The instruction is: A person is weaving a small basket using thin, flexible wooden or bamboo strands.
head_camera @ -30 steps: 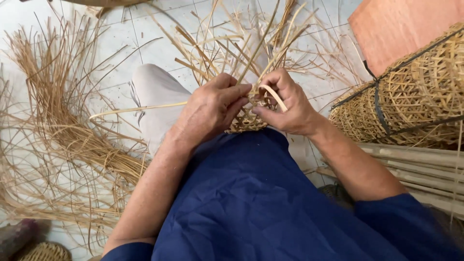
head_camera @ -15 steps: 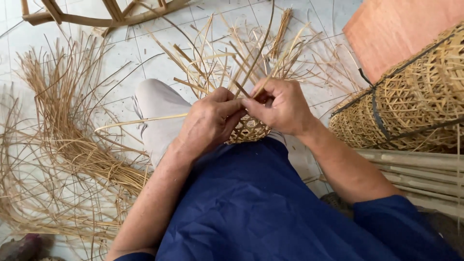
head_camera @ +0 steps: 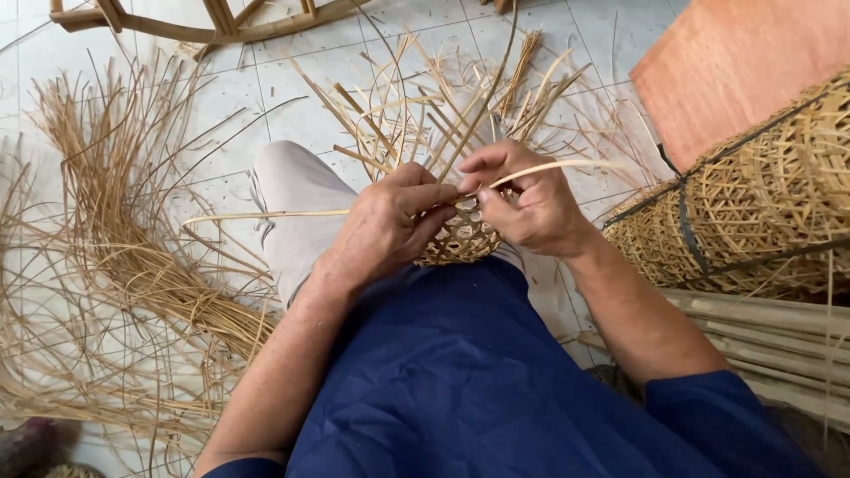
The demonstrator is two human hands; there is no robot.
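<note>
Centre frame, your left hand (head_camera: 390,232) clamps the small half-woven straw-coloured bamboo basket (head_camera: 460,239) on your lap. Your right hand (head_camera: 522,199) pinches a thin pale bamboo strip (head_camera: 567,165); keep it taut and flat while threading between the upright splints (head_camera: 416,115).

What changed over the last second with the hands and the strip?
The right hand rolled over and drew the cane strip out toward the right; a second ago it curled over the knuckles. The left hand stayed clamped on the half-woven basket. Loose strips on the floor and the finished baskets are unchanged.
</note>
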